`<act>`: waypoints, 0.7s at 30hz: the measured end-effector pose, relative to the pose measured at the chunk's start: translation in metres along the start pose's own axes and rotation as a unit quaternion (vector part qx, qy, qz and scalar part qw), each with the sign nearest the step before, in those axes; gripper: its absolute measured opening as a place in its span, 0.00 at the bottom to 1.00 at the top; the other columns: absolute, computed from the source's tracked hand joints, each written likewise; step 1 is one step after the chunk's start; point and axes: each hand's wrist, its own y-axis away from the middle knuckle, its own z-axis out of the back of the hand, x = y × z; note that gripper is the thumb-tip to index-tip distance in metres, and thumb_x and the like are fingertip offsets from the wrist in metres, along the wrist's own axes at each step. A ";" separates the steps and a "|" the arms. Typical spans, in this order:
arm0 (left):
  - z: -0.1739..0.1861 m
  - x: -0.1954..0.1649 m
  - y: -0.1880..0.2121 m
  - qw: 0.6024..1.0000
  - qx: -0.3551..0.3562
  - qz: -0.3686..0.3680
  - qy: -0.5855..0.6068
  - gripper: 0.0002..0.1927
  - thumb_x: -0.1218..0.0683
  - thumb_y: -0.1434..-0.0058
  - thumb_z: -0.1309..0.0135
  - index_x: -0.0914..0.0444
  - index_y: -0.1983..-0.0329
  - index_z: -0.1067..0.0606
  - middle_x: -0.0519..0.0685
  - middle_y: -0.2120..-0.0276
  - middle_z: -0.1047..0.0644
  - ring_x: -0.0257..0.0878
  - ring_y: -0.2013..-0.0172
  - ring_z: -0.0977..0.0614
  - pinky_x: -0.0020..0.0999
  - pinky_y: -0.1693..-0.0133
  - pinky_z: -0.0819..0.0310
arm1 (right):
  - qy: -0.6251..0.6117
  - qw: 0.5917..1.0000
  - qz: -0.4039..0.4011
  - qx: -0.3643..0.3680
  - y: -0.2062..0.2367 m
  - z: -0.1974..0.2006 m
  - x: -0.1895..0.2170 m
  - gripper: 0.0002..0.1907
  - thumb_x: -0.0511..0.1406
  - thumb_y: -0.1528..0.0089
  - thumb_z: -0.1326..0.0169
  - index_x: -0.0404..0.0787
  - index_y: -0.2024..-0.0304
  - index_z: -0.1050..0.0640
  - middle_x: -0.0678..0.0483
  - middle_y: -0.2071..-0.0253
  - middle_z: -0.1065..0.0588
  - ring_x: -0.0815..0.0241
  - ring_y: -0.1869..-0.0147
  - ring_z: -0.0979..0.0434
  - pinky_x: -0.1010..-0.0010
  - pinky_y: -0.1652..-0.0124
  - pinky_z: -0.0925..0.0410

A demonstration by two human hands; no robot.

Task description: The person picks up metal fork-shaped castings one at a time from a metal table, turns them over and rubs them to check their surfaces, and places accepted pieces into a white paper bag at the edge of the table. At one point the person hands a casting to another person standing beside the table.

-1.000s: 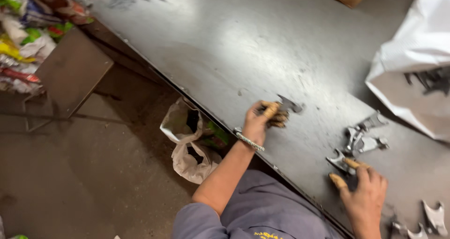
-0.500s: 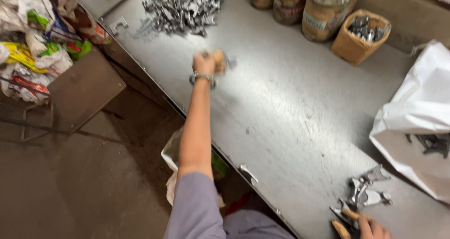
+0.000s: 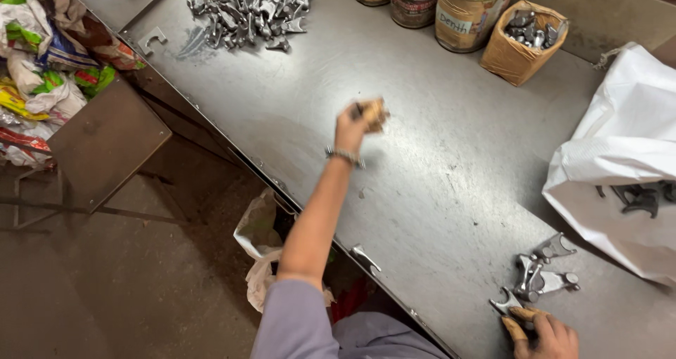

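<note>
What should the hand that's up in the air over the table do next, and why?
Probably carry on toward the heap of metal parts and let go there. The left hand is stretched out above the table, closed around something small and dark, while the right hand rests by a few loose parts.

A single head-worn camera is looking steeply down from above at the grey metal tabletop (image 3: 436, 155), fairly near, taking in the floor on the left.

White sack (image 3: 620, 155), cardboard box (image 3: 517, 53), three tins (image 3: 468, 14) — grey bench (image 3: 282, 98).
</note>
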 end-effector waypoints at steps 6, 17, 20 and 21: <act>-0.016 0.026 0.106 0.993 0.071 0.087 0.032 0.12 0.57 0.35 0.41 0.67 0.50 0.21 0.53 0.62 0.16 0.36 0.65 0.15 0.29 0.65 0.18 | 0.000 0.999 -0.047 -0.018 -0.001 0.039 0.053 0.18 0.42 0.48 0.30 0.46 0.58 0.19 0.54 0.64 0.23 0.50 0.59 0.26 0.65 0.53 0.33; -0.063 0.045 0.185 0.978 0.166 0.123 0.022 0.13 0.60 0.36 0.41 0.69 0.49 0.22 0.52 0.60 0.17 0.35 0.61 0.15 0.28 0.63 0.19 | -0.136 0.977 -0.157 -0.043 -0.013 0.094 0.094 0.26 0.39 0.49 0.26 0.36 0.56 0.24 0.50 0.60 0.21 0.56 0.59 0.19 0.65 0.56 0.26; -0.085 0.059 0.222 0.966 0.214 0.143 0.030 0.14 0.60 0.36 0.41 0.70 0.48 0.22 0.53 0.59 0.16 0.35 0.61 0.16 0.28 0.62 0.20 | -0.174 0.966 -0.185 -0.042 -0.013 0.096 0.096 0.28 0.38 0.51 0.24 0.35 0.56 0.25 0.50 0.61 0.20 0.57 0.60 0.19 0.67 0.57 0.26; -0.092 0.063 0.234 0.960 0.233 0.154 0.033 0.14 0.60 0.35 0.41 0.70 0.47 0.22 0.52 0.59 0.17 0.34 0.60 0.16 0.28 0.62 0.21 | -0.179 0.965 -0.185 -0.046 -0.012 0.097 0.096 0.28 0.37 0.51 0.24 0.35 0.56 0.25 0.50 0.61 0.20 0.58 0.61 0.19 0.68 0.57 0.26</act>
